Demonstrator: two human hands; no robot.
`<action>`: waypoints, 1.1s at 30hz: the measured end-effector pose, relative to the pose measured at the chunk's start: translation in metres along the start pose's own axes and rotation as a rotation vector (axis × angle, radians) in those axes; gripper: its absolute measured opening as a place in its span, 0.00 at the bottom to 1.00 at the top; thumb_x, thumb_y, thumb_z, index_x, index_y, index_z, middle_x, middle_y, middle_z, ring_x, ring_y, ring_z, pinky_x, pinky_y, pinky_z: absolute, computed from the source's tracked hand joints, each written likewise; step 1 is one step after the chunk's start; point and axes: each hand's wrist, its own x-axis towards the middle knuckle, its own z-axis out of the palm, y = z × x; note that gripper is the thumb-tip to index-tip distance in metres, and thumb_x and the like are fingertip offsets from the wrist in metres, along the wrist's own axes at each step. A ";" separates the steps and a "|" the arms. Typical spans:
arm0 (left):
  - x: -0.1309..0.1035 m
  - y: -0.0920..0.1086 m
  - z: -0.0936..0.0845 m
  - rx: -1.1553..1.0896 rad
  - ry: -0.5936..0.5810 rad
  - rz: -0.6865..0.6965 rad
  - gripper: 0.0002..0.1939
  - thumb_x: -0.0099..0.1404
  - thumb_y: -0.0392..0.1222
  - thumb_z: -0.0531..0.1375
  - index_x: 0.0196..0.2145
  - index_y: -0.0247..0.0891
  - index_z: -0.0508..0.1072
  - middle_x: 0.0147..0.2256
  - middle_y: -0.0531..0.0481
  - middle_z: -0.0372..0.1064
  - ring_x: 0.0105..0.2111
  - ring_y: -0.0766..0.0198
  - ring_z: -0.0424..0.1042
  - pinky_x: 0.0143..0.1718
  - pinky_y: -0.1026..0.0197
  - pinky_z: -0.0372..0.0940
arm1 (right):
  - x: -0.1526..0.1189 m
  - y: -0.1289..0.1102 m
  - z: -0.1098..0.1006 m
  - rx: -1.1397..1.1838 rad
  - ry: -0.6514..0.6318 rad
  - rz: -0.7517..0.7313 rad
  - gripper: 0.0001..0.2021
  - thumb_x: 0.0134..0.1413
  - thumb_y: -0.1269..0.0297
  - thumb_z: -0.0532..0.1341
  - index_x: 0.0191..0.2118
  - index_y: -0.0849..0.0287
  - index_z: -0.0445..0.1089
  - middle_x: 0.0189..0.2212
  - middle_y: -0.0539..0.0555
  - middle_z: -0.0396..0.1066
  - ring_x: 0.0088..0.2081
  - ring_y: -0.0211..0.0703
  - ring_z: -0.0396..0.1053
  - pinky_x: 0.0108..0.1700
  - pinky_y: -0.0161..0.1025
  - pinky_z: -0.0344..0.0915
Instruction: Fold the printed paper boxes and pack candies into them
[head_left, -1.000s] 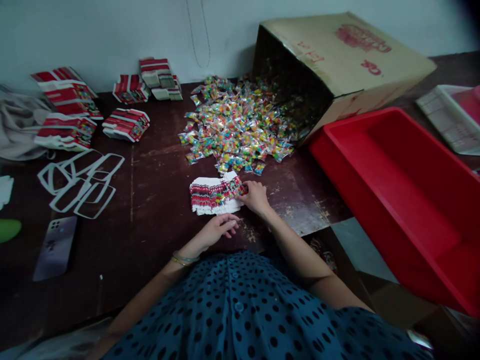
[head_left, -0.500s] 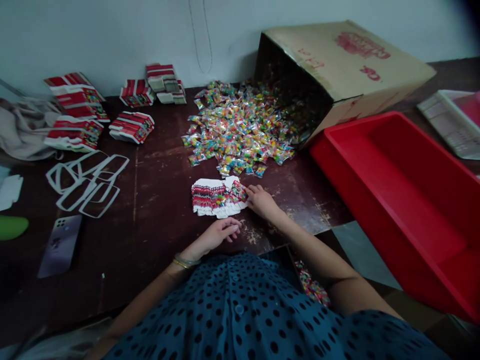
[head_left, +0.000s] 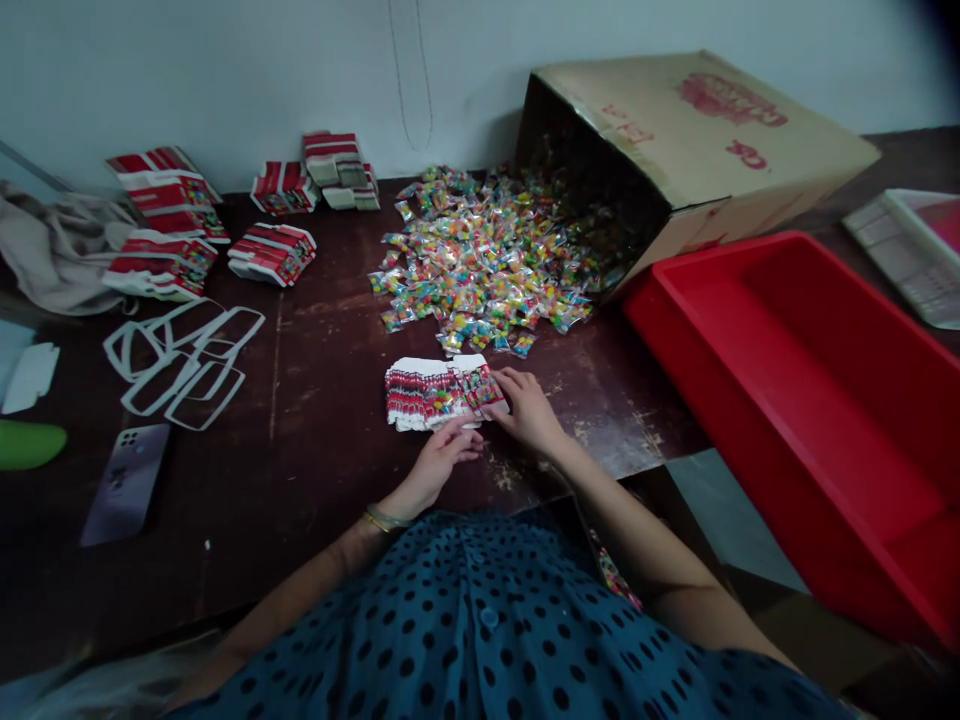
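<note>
So, going by the head cam, the cardboard box has reddish print and scrawled letters, all too blurry to read. Right hand is pinching one printed carton by its right edge, at the right end of a carton row on the dark table, while the left hand sits loosely half-curled by the lower edge, gripping nothing visible. Candy packets heap up behind, a red tub crowds the right, and a phone lies far left.
</note>
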 end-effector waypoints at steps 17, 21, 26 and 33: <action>-0.005 0.000 -0.004 -0.153 -0.068 -0.086 0.19 0.52 0.38 0.65 0.43 0.32 0.74 0.36 0.45 0.75 0.36 0.58 0.73 0.40 0.59 0.65 | -0.050 -0.034 -0.006 0.262 -0.014 -0.337 0.11 0.58 0.59 0.60 0.45 0.56 0.72 0.44 0.57 0.73 0.47 0.48 0.65 0.48 0.46 0.64; -0.013 -0.008 0.002 0.009 -0.069 -0.142 0.20 0.49 0.33 0.64 0.42 0.33 0.71 0.27 0.52 0.72 0.26 0.64 0.71 0.32 0.61 0.65 | -0.039 -0.033 0.004 0.294 0.100 -0.239 0.13 0.59 0.64 0.59 0.50 0.54 0.70 0.51 0.58 0.68 0.53 0.50 0.60 0.52 0.51 0.62; -0.022 -0.003 0.008 -0.029 -0.089 -0.148 0.16 0.49 0.34 0.64 0.38 0.33 0.69 0.27 0.53 0.69 0.25 0.68 0.68 0.30 0.64 0.62 | -0.035 -0.032 0.007 0.477 0.104 -0.146 0.06 0.56 0.64 0.62 0.39 0.55 0.72 0.54 0.58 0.64 0.56 0.51 0.57 0.57 0.52 0.57; -0.026 0.023 -0.006 0.122 -0.495 -0.159 0.16 0.46 0.41 0.69 0.32 0.32 0.71 0.28 0.49 0.70 0.26 0.65 0.69 0.30 0.62 0.63 | -0.012 -0.022 -0.026 0.874 -0.586 -0.126 0.13 0.54 0.55 0.63 0.29 0.61 0.71 0.46 0.56 0.66 0.48 0.46 0.65 0.53 0.43 0.60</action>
